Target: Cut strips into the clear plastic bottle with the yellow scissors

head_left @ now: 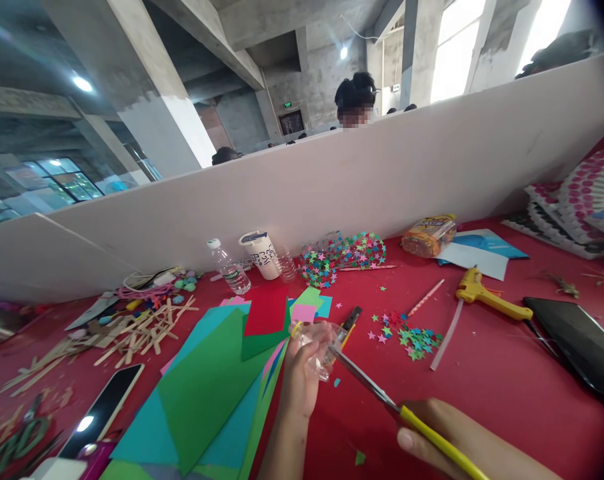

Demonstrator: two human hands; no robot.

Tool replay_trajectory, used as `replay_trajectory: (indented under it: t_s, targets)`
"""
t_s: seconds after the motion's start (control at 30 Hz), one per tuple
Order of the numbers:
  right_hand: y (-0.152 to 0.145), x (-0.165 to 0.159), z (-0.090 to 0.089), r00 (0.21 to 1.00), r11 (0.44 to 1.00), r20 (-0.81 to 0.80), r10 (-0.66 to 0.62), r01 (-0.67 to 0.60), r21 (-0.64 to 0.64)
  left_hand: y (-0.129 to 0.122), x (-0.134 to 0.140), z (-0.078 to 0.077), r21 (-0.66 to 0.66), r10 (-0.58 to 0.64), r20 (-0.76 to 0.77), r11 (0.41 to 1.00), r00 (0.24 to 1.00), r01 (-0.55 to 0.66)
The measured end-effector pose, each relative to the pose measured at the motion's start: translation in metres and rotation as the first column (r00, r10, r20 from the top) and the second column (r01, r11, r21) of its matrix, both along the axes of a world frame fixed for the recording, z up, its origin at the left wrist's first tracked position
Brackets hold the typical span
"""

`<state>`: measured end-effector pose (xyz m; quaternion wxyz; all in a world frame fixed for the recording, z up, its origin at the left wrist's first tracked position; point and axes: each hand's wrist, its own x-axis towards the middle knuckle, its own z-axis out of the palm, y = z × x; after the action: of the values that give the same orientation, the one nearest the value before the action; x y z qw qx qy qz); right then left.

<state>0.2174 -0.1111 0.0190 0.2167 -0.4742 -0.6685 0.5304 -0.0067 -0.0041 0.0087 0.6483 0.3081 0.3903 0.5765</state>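
Note:
A crumpled-looking piece of clear plastic (323, 365) is gripped in my left hand (302, 380), above the red table just right of the coloured paper sheets (212, 373). My right hand (445, 427) holds a pair of scissors (367, 379) with yellow handles. Their metal blades point left, with the tips at the plastic's right edge; whether they touch it I cannot tell. Just behind the plastic lies a dark-ended cutter knife (353, 319), partly hidden. Loose foil stars (417, 340) are scattered to the right of the plastic.
A yellow glue gun (489, 295) lies at right, near a black tablet-like object (577, 340). Against the white partition (282, 193) stand a water bottle (229, 267), a white cup (263, 257) and star-filled containers (365, 250). Wooden sticks (149, 327) and a phone (105, 413) lie left.

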Motion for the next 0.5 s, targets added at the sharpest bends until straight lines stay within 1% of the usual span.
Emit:
replay_trajectory:
  t_s: [0.1, 0.2, 0.3, 0.4, 0.5]
  targets:
    - [-0.002, 0.002, -0.005, 1.0, 0.999, -0.014, 0.024, -0.024, 0.026, 0.002, -0.002, -0.002, 0.017, 0.003, 0.0, 1.0, 1.0, -0.003]
    - [-0.002, 0.002, -0.007, 1.0, 0.999, 0.0, 0.027, -0.027, 0.026, 0.001, -0.002, -0.003, 0.007, -0.022, -0.006, 1.0, 1.0, 0.022]
    - [-0.001, 0.0, -0.003, 0.999, 0.998, -0.024, 0.038, -0.037, 0.056, 0.0, 0.001, -0.002, -0.012, -0.042, -0.01, 0.999, 0.999, 0.042]
    - [0.001, -0.001, 0.003, 0.998, 0.998, -0.045, 0.033, -0.03, 0.058, -0.001, 0.002, 0.0, -0.023, -0.05, -0.017, 0.998, 0.999, 0.05]
    - [0.001, -0.002, 0.006, 0.999, 0.999, -0.047, 0.019, -0.017, 0.037, -0.002, 0.002, 0.002, -0.006, -0.061, -0.038, 0.998, 0.997, 0.061]
